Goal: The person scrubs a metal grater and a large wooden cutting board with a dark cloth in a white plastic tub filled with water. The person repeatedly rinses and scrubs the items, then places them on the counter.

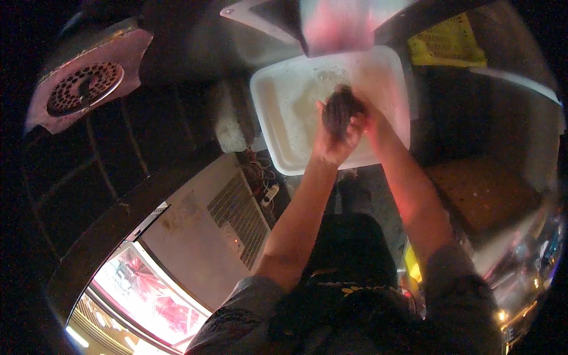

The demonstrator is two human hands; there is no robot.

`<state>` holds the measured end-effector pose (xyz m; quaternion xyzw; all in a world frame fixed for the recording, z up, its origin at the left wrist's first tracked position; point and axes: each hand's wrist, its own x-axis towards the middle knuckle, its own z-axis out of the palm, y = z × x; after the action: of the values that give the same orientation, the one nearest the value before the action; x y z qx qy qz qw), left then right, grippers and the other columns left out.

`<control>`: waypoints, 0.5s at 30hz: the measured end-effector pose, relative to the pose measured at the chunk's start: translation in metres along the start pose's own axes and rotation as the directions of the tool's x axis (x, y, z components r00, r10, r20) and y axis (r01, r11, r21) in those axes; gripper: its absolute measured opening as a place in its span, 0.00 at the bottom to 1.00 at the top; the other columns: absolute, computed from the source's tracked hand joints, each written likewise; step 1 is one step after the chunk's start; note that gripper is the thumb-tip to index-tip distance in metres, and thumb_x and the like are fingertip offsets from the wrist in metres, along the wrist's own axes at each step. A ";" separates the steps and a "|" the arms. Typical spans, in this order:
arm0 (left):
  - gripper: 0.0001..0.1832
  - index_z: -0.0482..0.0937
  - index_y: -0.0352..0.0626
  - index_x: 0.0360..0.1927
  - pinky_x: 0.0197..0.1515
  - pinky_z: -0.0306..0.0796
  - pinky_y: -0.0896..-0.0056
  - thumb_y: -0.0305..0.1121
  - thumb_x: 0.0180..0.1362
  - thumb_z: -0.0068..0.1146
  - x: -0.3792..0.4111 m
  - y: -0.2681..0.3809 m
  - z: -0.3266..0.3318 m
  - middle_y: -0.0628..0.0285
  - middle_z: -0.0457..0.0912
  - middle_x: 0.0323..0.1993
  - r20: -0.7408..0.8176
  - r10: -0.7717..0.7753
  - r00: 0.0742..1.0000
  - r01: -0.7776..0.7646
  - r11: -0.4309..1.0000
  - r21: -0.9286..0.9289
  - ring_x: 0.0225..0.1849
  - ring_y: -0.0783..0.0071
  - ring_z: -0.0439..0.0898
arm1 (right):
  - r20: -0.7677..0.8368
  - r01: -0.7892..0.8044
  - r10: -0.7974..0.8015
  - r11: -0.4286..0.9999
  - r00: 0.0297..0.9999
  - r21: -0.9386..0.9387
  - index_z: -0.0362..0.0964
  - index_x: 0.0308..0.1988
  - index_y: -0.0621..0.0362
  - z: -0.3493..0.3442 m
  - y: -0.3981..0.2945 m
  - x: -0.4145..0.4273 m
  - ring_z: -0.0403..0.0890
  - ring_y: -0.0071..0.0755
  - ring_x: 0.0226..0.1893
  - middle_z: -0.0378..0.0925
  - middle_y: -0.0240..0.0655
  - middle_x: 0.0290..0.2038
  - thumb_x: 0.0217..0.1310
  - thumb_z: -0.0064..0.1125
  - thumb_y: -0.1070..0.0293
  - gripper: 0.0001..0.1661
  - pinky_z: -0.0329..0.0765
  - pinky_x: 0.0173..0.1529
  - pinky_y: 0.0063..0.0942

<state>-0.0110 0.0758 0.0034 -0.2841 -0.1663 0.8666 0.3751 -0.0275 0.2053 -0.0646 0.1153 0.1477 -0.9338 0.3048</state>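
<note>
My left hand is over a white plastic basin and holds a dark, rounded thing, its fingers curled around the edge. Whether this thing is a cloth, a scrubbing pad or something else is too dark and blurred to tell. My right hand meets it from the right, touching its side; its fingers are blurred and partly hidden. Cloudy water with foam lies in the basin below both hands.
A metal sheet juts over the basin's far edge. A yellow plastic basket stands at the far right. On the left are a vented appliance panel, a white power strip with cables, and a round perforated disc.
</note>
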 end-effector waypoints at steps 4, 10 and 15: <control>0.33 0.68 0.46 0.50 0.30 0.70 0.77 0.59 0.48 0.58 -0.012 0.000 0.007 0.54 0.69 0.40 -0.054 0.049 0.997 -0.040 0.989 0.144 0.35 0.67 0.69 | -0.244 -0.089 0.010 0.945 0.970 -0.314 0.69 0.48 0.51 0.032 -0.011 0.007 0.79 0.27 0.38 0.76 0.34 0.41 0.56 0.58 0.57 0.21 0.78 0.37 0.24; 0.31 0.67 0.43 0.51 0.29 0.67 0.79 0.54 0.53 0.57 -0.026 -0.004 0.023 0.58 0.72 0.38 -0.134 0.209 0.969 -0.096 0.814 0.573 0.33 0.72 0.70 | -0.133 -0.159 0.101 0.804 0.986 -0.574 0.69 0.37 0.53 0.068 -0.030 0.022 0.74 0.24 0.31 0.70 0.29 0.27 0.59 0.52 0.62 0.08 0.73 0.38 0.23; 0.20 0.70 0.45 0.44 0.25 0.66 0.78 0.46 0.55 0.58 -0.028 0.007 0.022 0.63 0.73 0.30 -0.281 0.213 0.936 0.080 0.646 0.759 0.28 0.75 0.72 | -0.075 -0.129 0.113 0.617 0.991 -0.776 0.70 0.38 0.53 0.080 -0.030 0.026 0.72 0.22 0.30 0.70 0.27 0.28 0.57 0.51 0.63 0.09 0.70 0.35 0.21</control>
<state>-0.0123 0.0487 0.0274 -0.2539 0.2914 0.8053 0.4496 -0.0761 0.1869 0.0082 -0.0093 0.5318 -0.7541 0.3854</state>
